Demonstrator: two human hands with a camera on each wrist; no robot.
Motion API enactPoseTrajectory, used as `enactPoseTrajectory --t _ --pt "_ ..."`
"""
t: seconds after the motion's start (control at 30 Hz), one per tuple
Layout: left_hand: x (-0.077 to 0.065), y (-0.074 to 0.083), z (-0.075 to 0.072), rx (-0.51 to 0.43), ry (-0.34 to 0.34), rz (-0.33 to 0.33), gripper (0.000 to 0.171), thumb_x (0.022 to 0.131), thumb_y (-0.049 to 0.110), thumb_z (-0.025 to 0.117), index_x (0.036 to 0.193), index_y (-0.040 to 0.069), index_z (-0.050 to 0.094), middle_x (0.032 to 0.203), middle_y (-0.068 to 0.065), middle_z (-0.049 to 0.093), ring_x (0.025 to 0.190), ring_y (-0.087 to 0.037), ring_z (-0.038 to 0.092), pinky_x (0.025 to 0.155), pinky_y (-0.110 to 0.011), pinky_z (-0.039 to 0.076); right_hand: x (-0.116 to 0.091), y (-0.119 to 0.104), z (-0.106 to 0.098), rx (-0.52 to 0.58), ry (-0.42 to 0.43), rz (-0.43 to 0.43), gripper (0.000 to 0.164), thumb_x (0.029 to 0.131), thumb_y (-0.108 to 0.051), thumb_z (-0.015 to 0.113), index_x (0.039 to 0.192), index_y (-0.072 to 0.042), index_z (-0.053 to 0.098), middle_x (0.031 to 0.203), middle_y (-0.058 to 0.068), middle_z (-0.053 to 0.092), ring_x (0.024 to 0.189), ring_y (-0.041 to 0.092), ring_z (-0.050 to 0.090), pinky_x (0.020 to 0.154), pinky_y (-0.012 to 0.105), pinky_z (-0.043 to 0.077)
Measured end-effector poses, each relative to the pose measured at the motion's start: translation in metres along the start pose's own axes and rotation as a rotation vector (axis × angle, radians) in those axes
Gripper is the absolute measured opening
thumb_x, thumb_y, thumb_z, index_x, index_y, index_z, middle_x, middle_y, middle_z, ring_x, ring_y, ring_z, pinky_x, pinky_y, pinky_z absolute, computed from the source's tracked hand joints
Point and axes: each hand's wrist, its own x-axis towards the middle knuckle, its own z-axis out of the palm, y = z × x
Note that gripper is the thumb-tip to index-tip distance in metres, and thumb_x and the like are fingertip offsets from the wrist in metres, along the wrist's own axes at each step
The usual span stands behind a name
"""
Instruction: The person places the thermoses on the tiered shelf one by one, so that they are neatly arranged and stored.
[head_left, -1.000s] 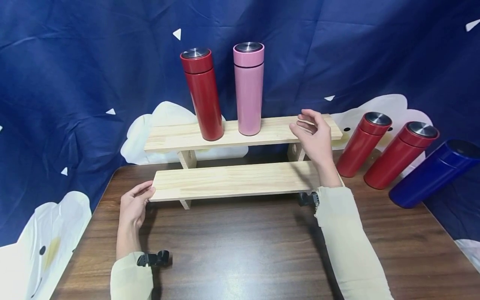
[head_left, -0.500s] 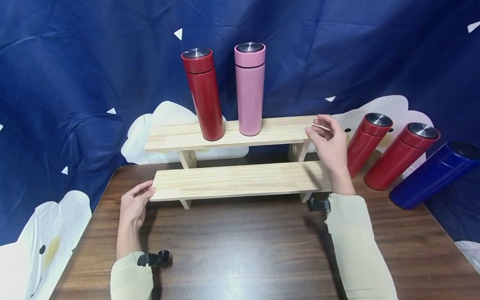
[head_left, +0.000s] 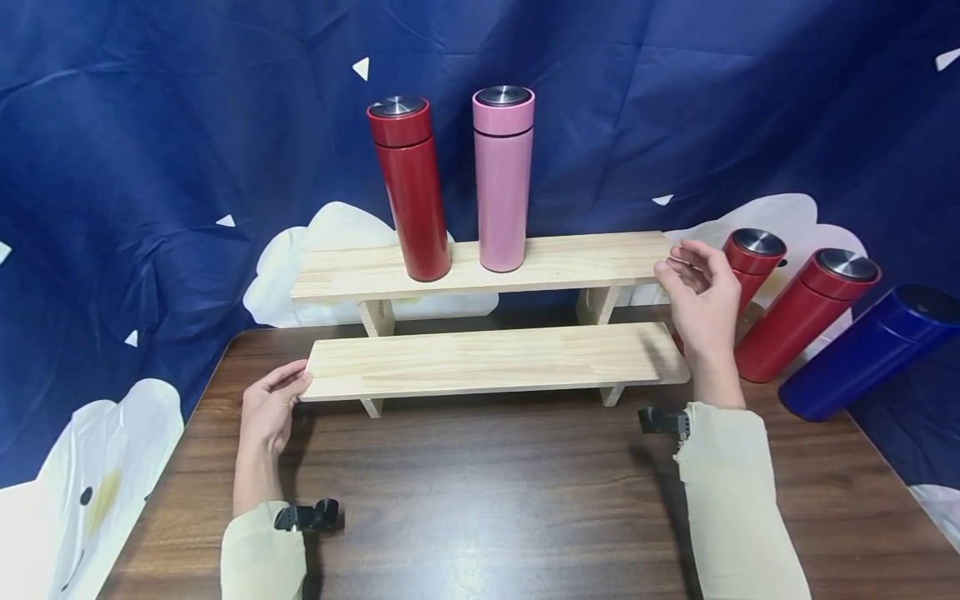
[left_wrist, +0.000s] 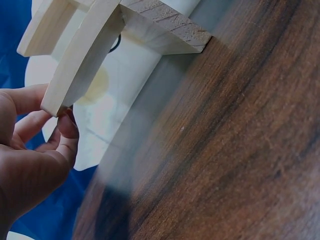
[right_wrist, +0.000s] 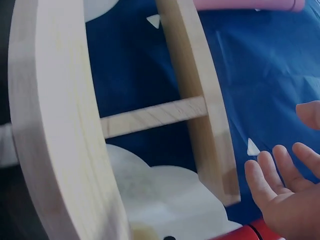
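Observation:
A two-tier wooden rack (head_left: 495,358) stands on the brown table. My left hand (head_left: 266,417) pinches the left end of its lower board, the thumb and fingers on either side of the edge in the left wrist view (left_wrist: 37,155). My right hand (head_left: 705,308) is in the air by the rack's right end, fingers loosely bent and holding nothing. On the upper board a red thermos bottle (head_left: 414,196) and a pink thermos bottle (head_left: 504,183) stand upright. Behind my right hand another red bottle (head_left: 756,250) is partly hidden.
Right of that hand stand a second red bottle (head_left: 810,312) and a dark blue bottle (head_left: 862,358), near the right side of the table (head_left: 480,500). A blue cloth (head_left: 225,125) with white cloud shapes hangs behind the rack.
My right hand has moved right and slightly toward me, from over the upper board to in front of the nearest red bottle at the right. My left hand has stayed in place.

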Motion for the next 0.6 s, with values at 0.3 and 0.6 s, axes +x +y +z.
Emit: enactPoseTrajectory --t 0.3,0.6 --pt "0.0 0.0 0.0 0.002 -0.005 0.003 0.021 0.09 -0.011 0.069 0.108 -0.002 0.075 0.086 0.0 0.068 0.078 -0.009 0.059 0.066 -0.016 0.047 0.005 -0.002 -0.024 0.132 0.081 0.035 0.038 0.085 0.005 0.076 0.12 -0.009 0.067 0.111 0.005 0.067 0.099 0.014 0.065 0.091 0.02 0.049" --pt "0.0 0.0 0.0 -0.011 -0.001 -0.001 0.02 0.09 -0.011 0.069 0.106 0.0 0.076 0.086 0.0 0.068 0.078 -0.009 0.06 0.067 -0.016 0.048 0.005 -0.005 -0.048 0.168 0.169 0.043 0.041 0.084 0.007 0.076 0.122 -0.004 0.067 0.112 0.008 0.067 0.099 0.015 0.066 0.094 0.021 0.05"
